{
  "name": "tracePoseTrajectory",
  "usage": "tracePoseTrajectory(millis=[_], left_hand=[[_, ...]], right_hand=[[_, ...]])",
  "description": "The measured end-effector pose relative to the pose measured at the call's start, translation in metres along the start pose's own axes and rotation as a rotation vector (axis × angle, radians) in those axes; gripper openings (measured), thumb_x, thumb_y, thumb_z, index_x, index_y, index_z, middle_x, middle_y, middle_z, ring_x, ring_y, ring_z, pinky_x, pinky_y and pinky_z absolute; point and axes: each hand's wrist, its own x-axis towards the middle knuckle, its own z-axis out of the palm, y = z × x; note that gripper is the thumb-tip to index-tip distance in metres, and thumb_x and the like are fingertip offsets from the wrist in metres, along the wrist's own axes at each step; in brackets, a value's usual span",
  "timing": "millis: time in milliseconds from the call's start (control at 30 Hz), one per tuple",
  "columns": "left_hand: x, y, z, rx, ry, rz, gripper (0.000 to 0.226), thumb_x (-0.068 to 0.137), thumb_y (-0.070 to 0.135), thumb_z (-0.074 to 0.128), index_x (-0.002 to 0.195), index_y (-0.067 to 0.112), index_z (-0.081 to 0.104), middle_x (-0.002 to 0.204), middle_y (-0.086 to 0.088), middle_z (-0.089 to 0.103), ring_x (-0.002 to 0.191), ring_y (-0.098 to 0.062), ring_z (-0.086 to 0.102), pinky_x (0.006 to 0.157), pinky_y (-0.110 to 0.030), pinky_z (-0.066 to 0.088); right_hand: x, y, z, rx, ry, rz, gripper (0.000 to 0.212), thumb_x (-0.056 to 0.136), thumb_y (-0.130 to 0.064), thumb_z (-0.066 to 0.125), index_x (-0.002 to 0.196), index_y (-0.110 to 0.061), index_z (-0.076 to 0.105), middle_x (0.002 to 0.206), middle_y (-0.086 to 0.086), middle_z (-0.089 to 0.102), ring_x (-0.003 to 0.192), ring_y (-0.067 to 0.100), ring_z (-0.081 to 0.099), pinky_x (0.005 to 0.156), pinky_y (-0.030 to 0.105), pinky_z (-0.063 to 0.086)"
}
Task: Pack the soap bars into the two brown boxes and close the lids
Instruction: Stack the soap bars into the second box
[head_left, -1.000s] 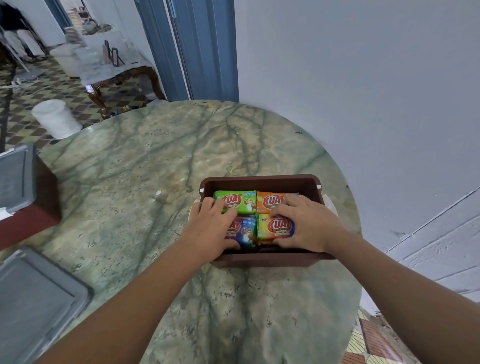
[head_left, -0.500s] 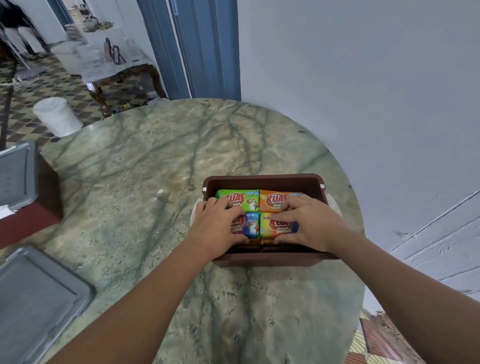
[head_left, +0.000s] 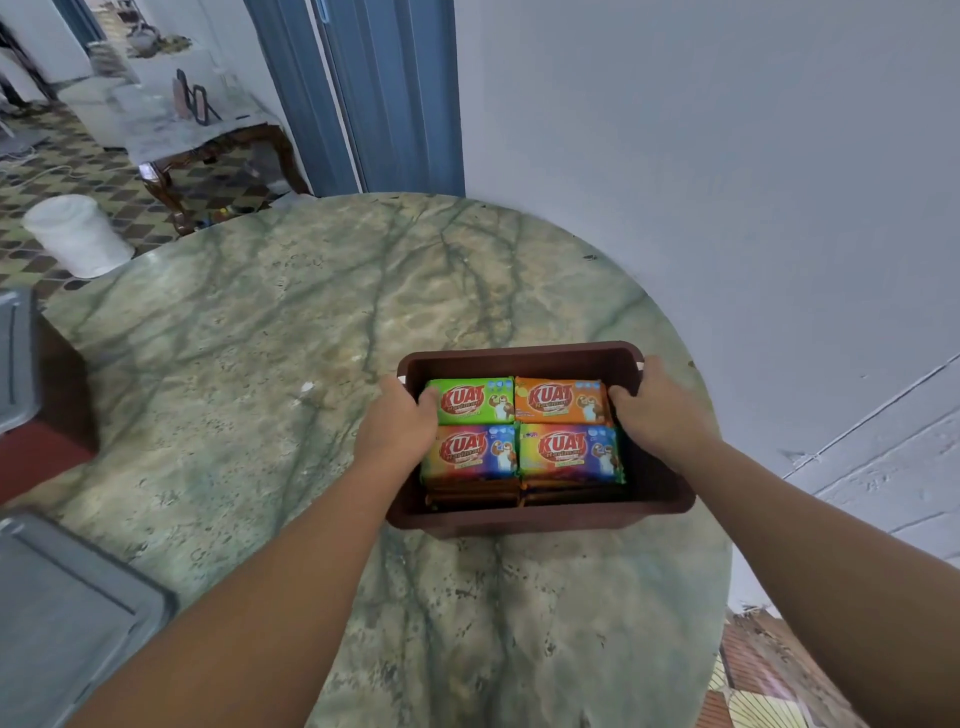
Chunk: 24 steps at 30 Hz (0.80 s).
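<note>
Open brown plastic box (head_left: 524, 358) on a round green-veined marble table (head_left: 291, 332), near its right edge, packed with wrapped soap bars in layers. The top layer shows four: a green-wrapped bar (head_left: 470, 400), an orange-wrapped bar (head_left: 561, 399) and two rainbow-wrapped bars (head_left: 470, 453) nearer the viewer. The left hand (head_left: 397, 428) grips the box's left wall, thumb tip curled over the rim onto the green bar; the right hand (head_left: 657, 410) grips the right wall likewise, thumb inside beside the orange bar. A grey plastic lid (head_left: 67, 613) lies at the table's near left edge, well apart from the box. A second brown box (head_left: 47, 415), partly out of view at far left, carries a grey lid (head_left: 15, 358). The step appears to be steadying or shifting the filled box before lidding. To do it well, keep the box level, check that no bar stands above the rim, then seat the lid squarely and press all edges.
</note>
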Motion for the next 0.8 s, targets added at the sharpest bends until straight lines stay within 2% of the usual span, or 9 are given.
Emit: tracePoseTrajectory(millis=[100,233,367,600,800], left_hand=[[0.007,-0.004,0.001,0.033,0.004,0.023,0.033,0.106,0.04,0.043,0.124,0.012,0.046,0.113,-0.011,0.065,0.104,-0.033,0.063,0.084,-0.044,0.051],[0.011,-0.005,0.002,0.066,0.027,0.053,0.032,0.107,0.035,0.044,0.125,0.009,0.049,0.108,-0.009,0.063,0.102,-0.033,0.063,0.079,-0.04,0.048],[0.012,-0.006,0.002,0.089,0.027,0.054,0.032,0.105,0.036,0.046,0.125,0.011,0.048,0.112,-0.012,0.067,0.102,-0.034,0.065,0.086,-0.047,0.054],[0.005,-0.014,-0.005,0.066,0.005,0.07,0.034,0.103,0.027,0.046,0.132,0.01,0.049,0.119,-0.014,0.065,0.108,-0.034,0.062,0.08,-0.038,0.044],[-0.023,-0.06,-0.032,0.071,0.011,0.087,0.028,0.102,0.029,0.046,0.127,0.017,0.051,0.111,-0.006,0.067,0.097,-0.026,0.062,0.082,-0.038,0.049]], right_hand=[[0.004,0.003,0.001,-0.026,-0.003,-0.004,0.021,0.101,-0.028,0.054,0.114,-0.015,0.043,0.091,0.001,0.053,0.081,0.022,0.048,0.072,0.037,0.035],[0.006,0.004,0.002,-0.029,0.009,-0.026,0.027,0.1,-0.026,0.055,0.122,-0.013,0.046,0.097,0.003,0.054,0.087,0.024,0.049,0.073,0.036,0.035],[0.005,0.004,0.002,-0.056,0.0,-0.032,0.028,0.102,-0.025,0.054,0.125,-0.012,0.045,0.097,0.004,0.054,0.087,0.024,0.05,0.073,0.035,0.036],[-0.003,0.002,0.003,-0.003,-0.031,-0.039,0.032,0.101,-0.023,0.053,0.131,-0.013,0.046,0.106,0.005,0.057,0.092,0.024,0.052,0.077,0.036,0.04],[-0.041,-0.009,0.023,0.004,-0.069,-0.066,0.028,0.099,-0.02,0.053,0.125,-0.012,0.045,0.104,0.007,0.059,0.09,0.026,0.053,0.076,0.037,0.042]])
